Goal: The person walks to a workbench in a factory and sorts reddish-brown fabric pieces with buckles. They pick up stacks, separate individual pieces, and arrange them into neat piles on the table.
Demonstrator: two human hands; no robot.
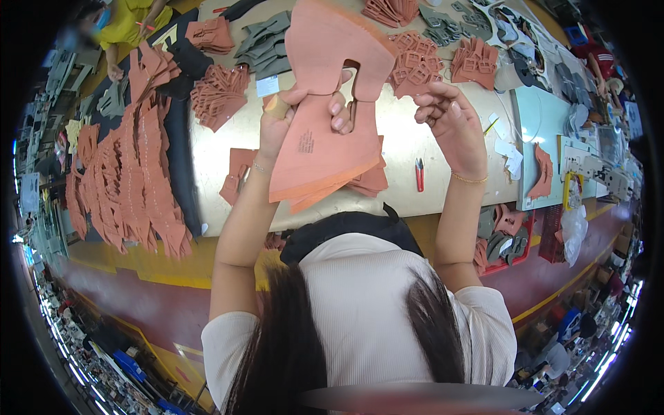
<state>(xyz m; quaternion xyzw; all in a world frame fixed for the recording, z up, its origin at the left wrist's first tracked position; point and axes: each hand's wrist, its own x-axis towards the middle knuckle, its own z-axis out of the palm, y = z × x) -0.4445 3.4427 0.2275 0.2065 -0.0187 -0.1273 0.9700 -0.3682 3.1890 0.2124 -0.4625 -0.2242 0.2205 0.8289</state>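
Note:
My left hand (282, 119) grips a large coral-coloured shoe upper piece (325, 149) with a notched cut-out in its middle. Its fingertips come through the cut-out, and the thumb wears a tan finger cover. The piece is raised above the table, with small dark printing on its face and orange edges. To the right of it, my right hand (453, 128) is lifted, fingers bent together and thumb close to them; what they hold, if anything, is too small to make out. Red-handled thread snips (420, 176) lie on the table below that hand.
Coral piles (220, 93) and grey pieces (266, 45) cover the far side of the pale table (394, 200). Many coral uppers (131, 180) hang over a dark support at left. A red crate (522, 242) sits at lower right. A person in yellow (135, 21) works at far left.

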